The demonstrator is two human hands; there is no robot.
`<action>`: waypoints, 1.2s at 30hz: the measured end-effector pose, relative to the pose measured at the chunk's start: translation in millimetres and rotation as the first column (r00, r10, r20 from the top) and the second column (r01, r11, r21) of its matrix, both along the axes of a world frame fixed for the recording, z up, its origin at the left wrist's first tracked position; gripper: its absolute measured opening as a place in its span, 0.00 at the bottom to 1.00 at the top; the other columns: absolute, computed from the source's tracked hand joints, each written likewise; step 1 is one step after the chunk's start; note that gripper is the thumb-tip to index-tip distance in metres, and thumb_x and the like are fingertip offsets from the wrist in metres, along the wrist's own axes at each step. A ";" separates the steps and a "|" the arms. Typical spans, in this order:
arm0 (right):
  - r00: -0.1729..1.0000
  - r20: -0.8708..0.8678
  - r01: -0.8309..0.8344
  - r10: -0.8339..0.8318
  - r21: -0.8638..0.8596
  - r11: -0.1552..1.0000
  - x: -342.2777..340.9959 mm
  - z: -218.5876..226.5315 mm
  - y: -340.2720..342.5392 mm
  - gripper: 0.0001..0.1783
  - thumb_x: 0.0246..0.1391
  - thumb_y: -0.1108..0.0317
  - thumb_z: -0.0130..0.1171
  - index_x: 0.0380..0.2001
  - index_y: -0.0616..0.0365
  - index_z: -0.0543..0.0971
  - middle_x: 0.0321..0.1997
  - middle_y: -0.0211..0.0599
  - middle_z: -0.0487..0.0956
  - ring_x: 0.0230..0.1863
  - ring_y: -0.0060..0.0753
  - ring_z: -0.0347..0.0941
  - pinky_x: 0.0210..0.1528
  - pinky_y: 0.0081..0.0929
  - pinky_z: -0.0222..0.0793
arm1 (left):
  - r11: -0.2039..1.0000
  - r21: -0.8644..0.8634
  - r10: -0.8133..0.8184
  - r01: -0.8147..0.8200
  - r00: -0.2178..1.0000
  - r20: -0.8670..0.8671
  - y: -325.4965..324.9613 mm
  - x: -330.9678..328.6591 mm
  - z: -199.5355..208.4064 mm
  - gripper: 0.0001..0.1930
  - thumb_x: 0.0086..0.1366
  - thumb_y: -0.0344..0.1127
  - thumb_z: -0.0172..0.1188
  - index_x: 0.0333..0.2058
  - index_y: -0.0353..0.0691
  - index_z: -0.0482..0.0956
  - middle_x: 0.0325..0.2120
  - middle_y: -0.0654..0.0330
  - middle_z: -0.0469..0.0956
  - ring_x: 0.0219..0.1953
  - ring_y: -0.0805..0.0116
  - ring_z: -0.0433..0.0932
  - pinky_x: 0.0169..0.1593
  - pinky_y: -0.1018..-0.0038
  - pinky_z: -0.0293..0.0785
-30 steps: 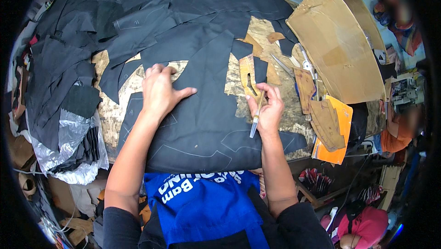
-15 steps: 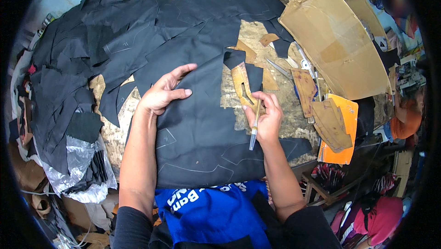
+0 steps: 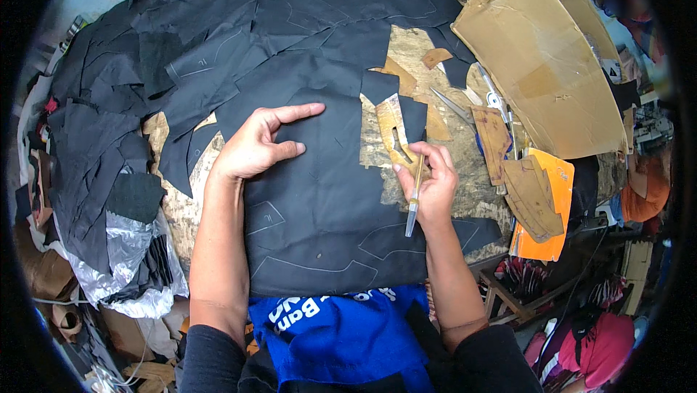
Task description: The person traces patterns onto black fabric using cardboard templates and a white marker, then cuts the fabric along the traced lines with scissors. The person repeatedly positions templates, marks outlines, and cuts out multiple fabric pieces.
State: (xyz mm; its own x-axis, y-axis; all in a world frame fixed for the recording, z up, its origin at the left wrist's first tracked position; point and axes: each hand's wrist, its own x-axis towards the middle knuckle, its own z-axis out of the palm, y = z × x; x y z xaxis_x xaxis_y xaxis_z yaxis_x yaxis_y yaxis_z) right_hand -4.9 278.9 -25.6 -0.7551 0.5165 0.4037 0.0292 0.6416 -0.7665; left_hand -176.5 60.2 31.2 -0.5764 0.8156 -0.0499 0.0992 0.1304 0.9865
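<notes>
A black sheet of material [image 3: 330, 175], marked with pale outlines, covers the middle of the table down to its near edge. My left hand [image 3: 263, 145] rests on it, thumb and index finger spread apart with nothing between them. In my right hand [image 3: 433, 186] are a slim pen [image 3: 414, 204], its tip pointing toward me, and a tan slotted template [image 3: 392, 126]. That template is pinched at its lower end, just right of the sheet's edge. Small black scraps [image 3: 411, 113] lie under or beside it; I cannot tell which.
Black offcuts [image 3: 109, 139] heap along the left and far side. Scissors [image 3: 451, 105], brown templates [image 3: 534, 201] and an orange folder [image 3: 557, 175] lie right of my right hand. A large cardboard box [image 3: 544, 66] stands at the far right. A silver bag [image 3: 134, 248] hangs at the left.
My left fingers have stretched out straighter over the black sheet. My right hand still holds the pen and template, and the whole view has shifted slightly.
</notes>
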 end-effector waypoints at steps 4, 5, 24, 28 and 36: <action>1.000 -0.001 -0.005 0.005 0.023 1.000 0.0 0.4 0.2 0.20 0.35 0.75 0.69 0.36 0.60 0.78 0.35 0.40 0.75 0.37 0.39 0.76 0.40 0.29 0.72 | 0.997 -0.078 0.006 -0.015 0.994 -0.113 3.3 1.8 -0.6 0.39 0.42 0.15 0.60 0.58 0.34 0.66 0.57 0.56 0.68 0.61 0.69 0.62 0.61 0.75 0.60; 1.000 -0.003 -0.005 0.005 0.016 1.000 0.0 0.1 0.2 0.20 0.35 0.75 0.69 0.36 0.60 0.78 0.36 0.40 0.75 0.37 0.39 0.76 0.40 0.29 0.72 | 0.996 -0.071 0.034 -0.045 0.989 -0.143 5.9 2.5 -3.0 0.40 0.41 0.14 0.61 0.59 0.35 0.65 0.58 0.56 0.67 0.63 0.69 0.59 0.62 0.75 0.59; 0.996 -0.088 0.003 -0.003 0.005 1.000 0.0 -2.6 0.7 0.14 0.42 0.78 0.65 0.36 0.62 0.78 0.36 0.41 0.75 0.34 0.33 0.75 0.36 0.23 0.71 | 0.771 -0.553 0.181 -0.315 0.942 -0.284 -59.4 12.2 4.0 0.38 0.37 0.25 0.72 0.53 0.41 0.73 0.19 0.64 0.75 0.24 0.73 0.75 0.35 0.74 0.71; 0.960 -0.277 -0.045 0.032 -0.039 0.998 3.6 3.6 -14.2 0.08 0.47 0.81 0.61 0.33 0.65 0.77 0.36 0.40 0.74 0.34 0.28 0.73 0.34 0.20 0.70 | 0.767 -0.447 0.319 -0.461 0.878 -0.359 -67.1 27.4 -1.6 0.33 0.39 0.24 0.70 0.50 0.39 0.75 0.22 0.61 0.78 0.26 0.68 0.77 0.37 0.72 0.72; 0.870 0.024 -0.474 0.492 -0.237 0.848 6.5 14.0 -61.2 0.12 0.40 0.79 0.67 0.32 0.61 0.78 0.34 0.40 0.79 0.38 0.27 0.76 0.39 0.22 0.71 | 0.787 0.034 0.414 -0.616 0.487 -0.769 -46.2 124.3 -12.2 0.12 0.50 0.28 0.64 0.36 0.40 0.80 0.31 0.58 0.79 0.38 0.61 0.76 0.45 0.66 0.68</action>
State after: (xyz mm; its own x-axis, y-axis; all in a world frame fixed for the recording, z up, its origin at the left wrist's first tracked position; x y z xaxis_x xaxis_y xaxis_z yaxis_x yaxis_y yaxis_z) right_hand 1.6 217.6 -11.6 -0.9568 0.1451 0.2520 -0.1739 0.4093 -0.8957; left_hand -52.2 14.0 19.0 -0.8137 0.3806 0.4393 0.5792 0.5944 0.5579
